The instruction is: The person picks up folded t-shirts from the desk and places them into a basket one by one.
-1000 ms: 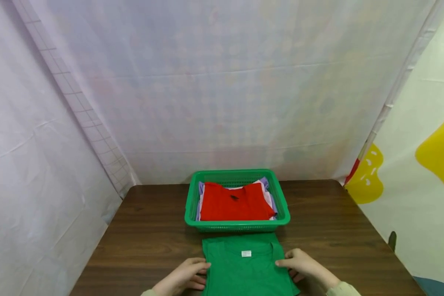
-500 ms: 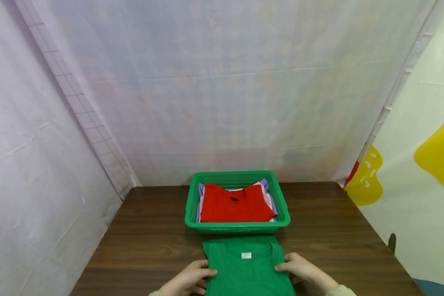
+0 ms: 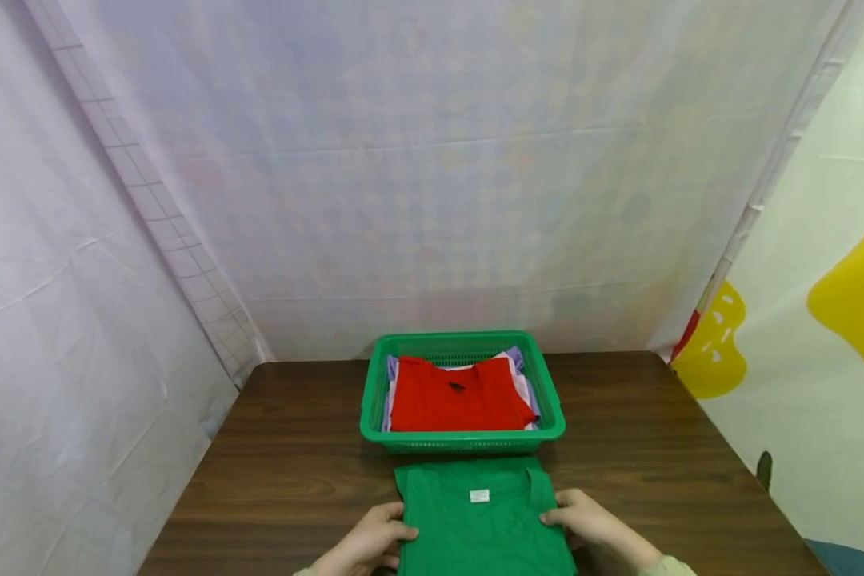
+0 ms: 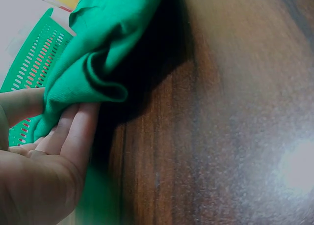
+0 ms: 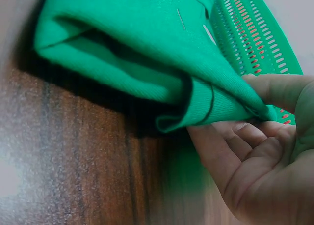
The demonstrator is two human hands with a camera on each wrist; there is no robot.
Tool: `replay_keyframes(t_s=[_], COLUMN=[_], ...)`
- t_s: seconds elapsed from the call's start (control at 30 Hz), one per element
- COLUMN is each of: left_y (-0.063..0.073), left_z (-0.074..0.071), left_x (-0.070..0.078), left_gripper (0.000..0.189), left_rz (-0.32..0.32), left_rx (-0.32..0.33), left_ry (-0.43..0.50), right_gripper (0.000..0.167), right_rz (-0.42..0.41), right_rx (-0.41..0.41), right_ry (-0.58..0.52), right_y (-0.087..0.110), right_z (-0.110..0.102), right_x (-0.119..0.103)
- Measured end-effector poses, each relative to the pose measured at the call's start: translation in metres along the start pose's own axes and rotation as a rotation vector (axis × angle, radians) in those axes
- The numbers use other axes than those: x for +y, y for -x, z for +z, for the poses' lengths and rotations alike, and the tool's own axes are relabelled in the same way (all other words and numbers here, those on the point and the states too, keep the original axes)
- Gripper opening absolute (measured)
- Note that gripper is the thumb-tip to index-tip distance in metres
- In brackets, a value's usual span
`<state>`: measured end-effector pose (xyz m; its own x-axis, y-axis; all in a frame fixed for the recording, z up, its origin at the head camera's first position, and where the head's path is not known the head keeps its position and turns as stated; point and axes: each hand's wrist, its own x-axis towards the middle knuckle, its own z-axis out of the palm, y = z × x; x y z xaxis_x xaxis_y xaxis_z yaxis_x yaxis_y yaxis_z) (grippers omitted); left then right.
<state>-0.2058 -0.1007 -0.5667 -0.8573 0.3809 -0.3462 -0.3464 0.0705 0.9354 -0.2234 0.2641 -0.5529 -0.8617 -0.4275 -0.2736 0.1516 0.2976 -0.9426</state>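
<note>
A folded green T-shirt (image 3: 486,528), with a white label at its neckline, lies at the bottom of the head view in front of the basket. On its left edge my left hand (image 3: 370,540) pinches the cloth, thumb on top and fingers beneath. My right hand (image 3: 594,524) grips the opposite edge in the same way. In the left wrist view the folded layers of the T-shirt (image 4: 105,53) hang slightly off the table between thumb and fingers. The right wrist view shows the T-shirt (image 5: 132,48) lifted a little, its rolled edge above the fingers.
A green plastic basket (image 3: 464,437) stands at the back of the brown wooden table (image 3: 288,456). Inside it a folded red garment (image 3: 461,408) lies on top of white and purple cloth. A pale curtain (image 3: 439,200) hangs right behind the table.
My left hand has shifted slightly right and its thumb has come over the T-shirt's edge. The right hand has closed its hold on the other edge. The basket stays put.
</note>
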Motion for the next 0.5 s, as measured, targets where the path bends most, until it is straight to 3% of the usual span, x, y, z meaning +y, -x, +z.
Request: replay_keyframes(t_s=[0.27, 0.5], left_y=[0.004, 0.008], left_z=[0.002, 0.0], left_x=[0.004, 0.007], left_gripper=[0.04, 0.042], left_rz=[0.024, 0.024], left_rx=[-0.012, -0.033], left_ry=[0.016, 0.01], right_gripper=[0.017, 0.014], right_rz=[-0.028, -0.042], right_rx=[-0.021, -0.013], right_ry=[-0.042, -0.016], right_y=[0.003, 0.007], right_z=[0.002, 0.004], right_x=[-0.006, -0.011])
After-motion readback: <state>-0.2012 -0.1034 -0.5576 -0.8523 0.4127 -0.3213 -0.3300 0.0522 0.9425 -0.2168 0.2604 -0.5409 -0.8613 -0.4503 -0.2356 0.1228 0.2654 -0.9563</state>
